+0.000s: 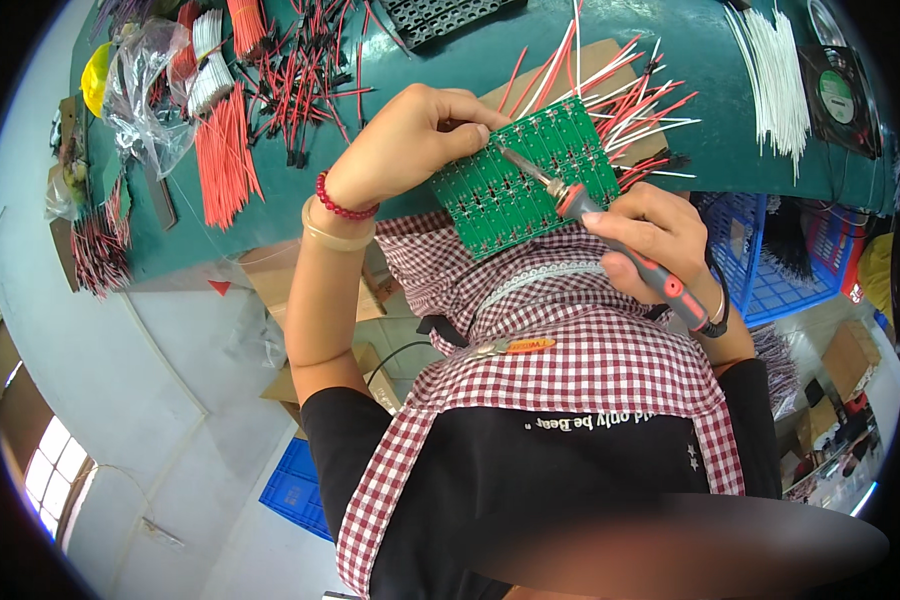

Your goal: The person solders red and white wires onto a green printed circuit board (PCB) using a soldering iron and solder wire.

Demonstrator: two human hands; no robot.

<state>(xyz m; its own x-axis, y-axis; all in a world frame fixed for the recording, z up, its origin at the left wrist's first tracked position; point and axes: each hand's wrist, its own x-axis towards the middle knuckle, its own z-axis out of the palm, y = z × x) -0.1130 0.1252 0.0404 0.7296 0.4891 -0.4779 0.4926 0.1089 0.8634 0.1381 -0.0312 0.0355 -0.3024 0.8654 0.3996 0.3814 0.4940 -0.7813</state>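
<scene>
My left hand (410,140), with a red bead bracelet and a pale bangle at the wrist, grips the upper left edge of a green circuit board panel (515,185) and holds it tilted over the table edge. Many red and white wires (630,95) stick out from the board's far side. My right hand (655,240) is closed around the red and grey handle of a soldering iron (610,235). The iron's metal tip rests on the board close to my left fingers.
The green table (440,60) carries bundles of red wires (225,150), red and black wire pieces (300,70), clear plastic bags (145,90), a white wire bundle (780,75), a black tray (445,15) and a small fan (840,95). Blue crates (770,260) stand to the right.
</scene>
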